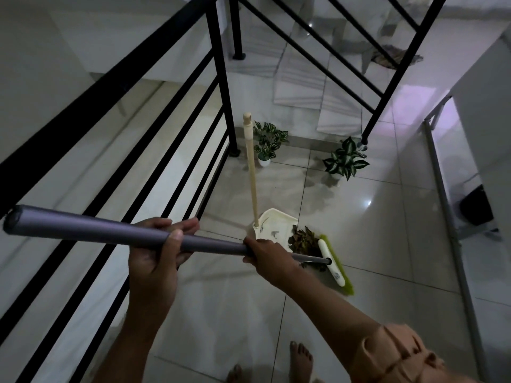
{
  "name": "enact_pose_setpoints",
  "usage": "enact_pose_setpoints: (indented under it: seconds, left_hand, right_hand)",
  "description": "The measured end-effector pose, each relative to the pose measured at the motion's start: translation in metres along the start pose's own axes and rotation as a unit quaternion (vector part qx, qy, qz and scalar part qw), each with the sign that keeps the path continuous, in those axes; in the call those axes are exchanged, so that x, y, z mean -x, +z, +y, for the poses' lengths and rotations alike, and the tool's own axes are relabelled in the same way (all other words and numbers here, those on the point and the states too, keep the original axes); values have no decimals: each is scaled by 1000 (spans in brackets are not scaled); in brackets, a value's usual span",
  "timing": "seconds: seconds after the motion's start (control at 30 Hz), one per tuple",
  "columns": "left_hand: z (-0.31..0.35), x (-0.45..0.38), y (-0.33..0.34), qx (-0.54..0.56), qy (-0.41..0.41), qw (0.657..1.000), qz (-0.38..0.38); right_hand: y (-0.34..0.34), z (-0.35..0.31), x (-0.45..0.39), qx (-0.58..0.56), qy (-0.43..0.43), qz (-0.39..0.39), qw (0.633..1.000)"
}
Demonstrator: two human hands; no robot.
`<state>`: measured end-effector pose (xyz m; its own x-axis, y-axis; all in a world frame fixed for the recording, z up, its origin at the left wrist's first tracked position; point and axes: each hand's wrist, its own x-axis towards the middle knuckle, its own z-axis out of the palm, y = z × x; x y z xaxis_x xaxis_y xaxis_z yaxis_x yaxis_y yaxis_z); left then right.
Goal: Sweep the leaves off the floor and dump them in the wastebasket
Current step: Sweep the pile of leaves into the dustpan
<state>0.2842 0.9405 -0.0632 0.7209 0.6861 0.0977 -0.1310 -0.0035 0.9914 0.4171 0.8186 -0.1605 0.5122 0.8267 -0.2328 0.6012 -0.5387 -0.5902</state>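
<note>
I hold a broom by its grey handle (pixel 91 226) with both hands. My left hand (pixel 157 250) grips the handle high up. My right hand (pixel 266 257) grips it lower, close to the head. The broom head (pixel 333 265) is white with green bristles and rests on the tiled floor. A pile of brown dry leaves (pixel 302 240) lies between the bristles and the mouth of a cream dustpan (pixel 272 222). The dustpan stands on the floor with its long wooden handle (pixel 252 172) upright. No wastebasket is clearly recognisable.
A black stair railing (pixel 154 150) runs along the left. Two potted plants (pixel 266 143) (pixel 345 158) stand on the floor beyond the dustpan. Stairs (pixel 301 81) descend behind them. A grey metal frame (pixel 448 217) and a dark object (pixel 475 210) are on the right. My bare feet (pixel 300 360) are below.
</note>
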Motion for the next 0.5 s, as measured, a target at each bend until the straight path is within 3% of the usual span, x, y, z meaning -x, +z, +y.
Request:
enact_pose_setpoints:
  seconds: [0.5]
  left_hand:
    - [-18, 7, 39, -3, -19, 1000, -17]
  right_hand:
    - [4, 33, 30, 14, 68, -9, 998]
